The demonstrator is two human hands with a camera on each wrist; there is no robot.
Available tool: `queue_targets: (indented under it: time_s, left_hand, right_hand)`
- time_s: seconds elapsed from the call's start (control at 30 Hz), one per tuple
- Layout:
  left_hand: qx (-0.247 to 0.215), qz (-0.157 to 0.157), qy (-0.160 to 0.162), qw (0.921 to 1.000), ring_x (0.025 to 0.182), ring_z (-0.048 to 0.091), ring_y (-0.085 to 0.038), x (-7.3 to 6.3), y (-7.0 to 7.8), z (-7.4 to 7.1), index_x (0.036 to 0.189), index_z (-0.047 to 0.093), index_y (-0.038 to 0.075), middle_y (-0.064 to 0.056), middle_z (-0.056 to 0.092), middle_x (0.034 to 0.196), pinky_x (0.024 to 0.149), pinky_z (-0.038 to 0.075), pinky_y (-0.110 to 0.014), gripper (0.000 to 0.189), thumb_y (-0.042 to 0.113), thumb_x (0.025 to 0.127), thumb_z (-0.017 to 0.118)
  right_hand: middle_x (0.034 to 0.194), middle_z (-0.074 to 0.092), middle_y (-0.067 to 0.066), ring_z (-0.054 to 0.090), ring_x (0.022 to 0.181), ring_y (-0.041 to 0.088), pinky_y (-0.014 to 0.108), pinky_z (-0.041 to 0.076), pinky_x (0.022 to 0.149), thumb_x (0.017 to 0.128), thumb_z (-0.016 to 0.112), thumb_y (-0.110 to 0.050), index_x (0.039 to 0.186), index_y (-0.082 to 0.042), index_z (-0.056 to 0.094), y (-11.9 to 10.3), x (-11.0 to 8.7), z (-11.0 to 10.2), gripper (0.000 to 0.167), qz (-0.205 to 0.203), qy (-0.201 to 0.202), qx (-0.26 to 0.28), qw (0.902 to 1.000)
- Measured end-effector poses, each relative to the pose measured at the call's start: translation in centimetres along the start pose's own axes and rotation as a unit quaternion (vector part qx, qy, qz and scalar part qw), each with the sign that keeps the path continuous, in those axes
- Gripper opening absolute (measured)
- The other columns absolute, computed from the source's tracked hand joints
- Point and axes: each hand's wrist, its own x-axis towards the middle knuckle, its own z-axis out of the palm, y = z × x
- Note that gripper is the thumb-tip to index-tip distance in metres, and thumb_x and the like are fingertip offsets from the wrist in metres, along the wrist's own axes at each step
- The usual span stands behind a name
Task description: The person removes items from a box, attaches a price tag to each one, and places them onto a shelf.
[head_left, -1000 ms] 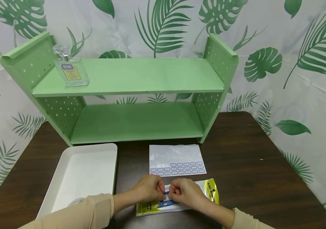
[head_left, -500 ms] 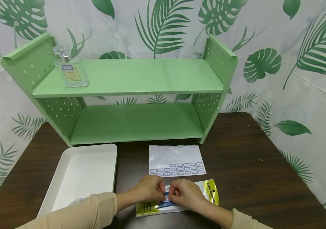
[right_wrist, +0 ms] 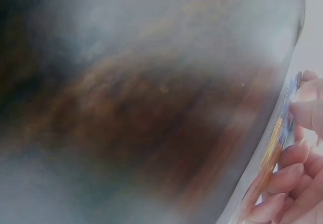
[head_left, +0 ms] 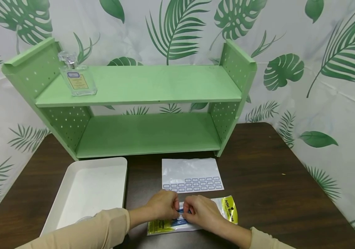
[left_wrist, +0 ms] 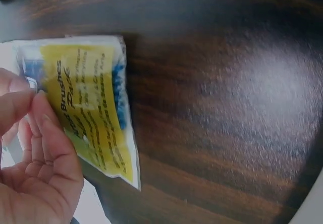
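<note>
A flat pack of artist brushes (head_left: 229,209) with yellow ends lies on the dark table, blue handles showing through its clear middle. Over that middle, my left hand (head_left: 164,204) and right hand (head_left: 201,211) meet with fingertips almost touching. Thumb and forefinger of each pinch a small white label, whose blue-edged corner (left_wrist: 32,83) shows at the left fingertips in the left wrist view. Most of the label is hidden by fingers. In the right wrist view the right fingers (right_wrist: 290,166) are bent along the pack's edge.
Just behind the pack lies a sheet of blue-bordered labels (head_left: 191,169). A white tray (head_left: 94,180) stands at left, a clear round thing in it partly hidden by my sleeve. Behind is a green two-tier shelf (head_left: 152,83) with a glass perfume bottle (head_left: 79,81) on top.
The hands keep their place over the brush pack, with only slight shifts of the fingers. The head view has tilted a little.
</note>
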Motion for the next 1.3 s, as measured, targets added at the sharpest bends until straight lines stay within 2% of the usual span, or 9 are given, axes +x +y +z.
queue_targets:
  time_s: [0.2,0.5,0.77,0.93,1.0,1.07,1.17,1.27,1.3]
  left_hand:
    - [-0.002,0.010,0.010,0.9999,0.053,0.044,-0.005,-0.2,-0.4,-1.3,0.066,0.056,0.012,0.008,0.051,0.057,0.048,0.036,-0.019,0.023,0.006,0.064,0.078]
    - [-0.036,-0.019,0.071,0.9966,0.056,0.052,-0.009,-1.8,-2.2,-7.0,0.078,0.058,0.006,0.002,0.057,0.065,0.049,0.042,-0.022,0.018,0.008,0.074,0.076]
    - [-0.046,-0.080,0.156,0.9834,0.062,0.056,-0.010,-5.5,-5.8,-13.0,0.092,0.059,0.000,-0.001,0.063,0.071,0.052,0.044,-0.025,0.022,0.018,0.083,0.069]
    - [-0.019,-0.111,0.232,0.9663,0.067,0.056,-0.007,-8.4,-8.1,-15.6,0.100,0.058,0.000,-0.003,0.066,0.078,0.054,0.044,-0.024,0.031,0.028,0.088,0.065]
    - [-0.004,-0.118,0.292,0.9493,0.066,0.055,0.000,-9.4,-8.9,-16.6,0.102,0.058,0.000,-0.002,0.066,0.079,0.053,0.045,-0.022,0.033,0.029,0.089,0.064]
    - [-0.004,-0.127,0.369,0.9207,0.065,0.052,0.009,-10.2,-9.6,-17.5,0.103,0.058,0.001,0.008,0.064,0.078,0.053,0.044,-0.016,0.031,0.026,0.088,0.066]
    - [-0.075,-0.148,0.489,0.8560,0.066,0.049,0.013,-10.7,-10.5,-18.9,0.098,0.057,0.012,0.020,0.056,0.078,0.056,0.042,-0.006,0.019,0.017,0.084,0.069]
    - [-0.176,-0.153,0.578,0.7820,0.076,0.049,0.009,-10.7,-11.1,-20.3,0.096,0.051,0.025,0.021,0.051,0.084,0.066,0.040,-0.002,0.030,0.009,0.080,0.071]
    - [-0.198,-0.154,0.597,0.7619,0.080,0.048,0.007,-10.7,-11.3,-20.6,0.096,0.049,0.028,0.019,0.049,0.088,0.070,0.040,-0.002,0.035,0.008,0.079,0.071]
  right_hand:
    - [0.063,0.042,-0.014,0.035,0.056,-0.003,0.015,0.030,0.047,0.070,0.080,-0.022,0.073,-0.022,0.052,0.0,0.0,0.0,0.028,0.000,0.005,-0.008,1.0000]
    - [0.065,0.041,-0.013,0.035,0.057,-0.002,0.015,0.030,0.048,0.070,0.081,-0.025,0.076,-0.021,0.051,0.2,-0.2,0.1,0.031,-0.014,0.021,-0.028,0.9993]
    - [0.068,0.040,-0.014,0.035,0.060,-0.001,0.016,0.030,0.050,0.068,0.082,-0.029,0.078,-0.022,0.052,0.2,-0.2,-0.2,0.033,-0.016,0.029,-0.053,0.9980]
    - [0.070,0.040,-0.014,0.036,0.063,0.000,0.015,0.032,0.053,0.068,0.083,-0.030,0.079,-0.021,0.052,0.4,-0.3,-0.5,0.034,-0.026,0.033,-0.054,0.9976]
    - [0.072,0.042,-0.013,0.037,0.065,0.000,0.016,0.033,0.055,0.067,0.083,-0.029,0.080,-0.020,0.052,0.6,-0.4,-0.8,0.035,-0.027,0.036,-0.054,0.9975]
    - [0.075,0.044,-0.012,0.038,0.067,0.001,0.017,0.035,0.057,0.067,0.083,-0.029,0.081,-0.019,0.053,0.8,-0.5,-1.0,0.035,-0.026,0.036,-0.057,0.9974]
    - [0.079,0.047,-0.011,0.039,0.071,0.003,0.019,0.037,0.061,0.067,0.083,-0.030,0.084,-0.019,0.055,1.1,-0.6,-1.3,0.035,-0.023,0.030,-0.061,0.9974]
    - [0.083,0.050,-0.009,0.041,0.074,0.004,0.021,0.039,0.064,0.067,0.083,-0.030,0.087,-0.018,0.058,1.4,-0.7,-1.5,0.035,-0.026,0.018,-0.063,0.9975]
    - [0.084,0.051,-0.009,0.042,0.076,0.005,0.022,0.039,0.065,0.067,0.083,-0.029,0.089,-0.017,0.059,1.5,-0.7,-1.5,0.035,-0.027,0.014,-0.062,0.9976]
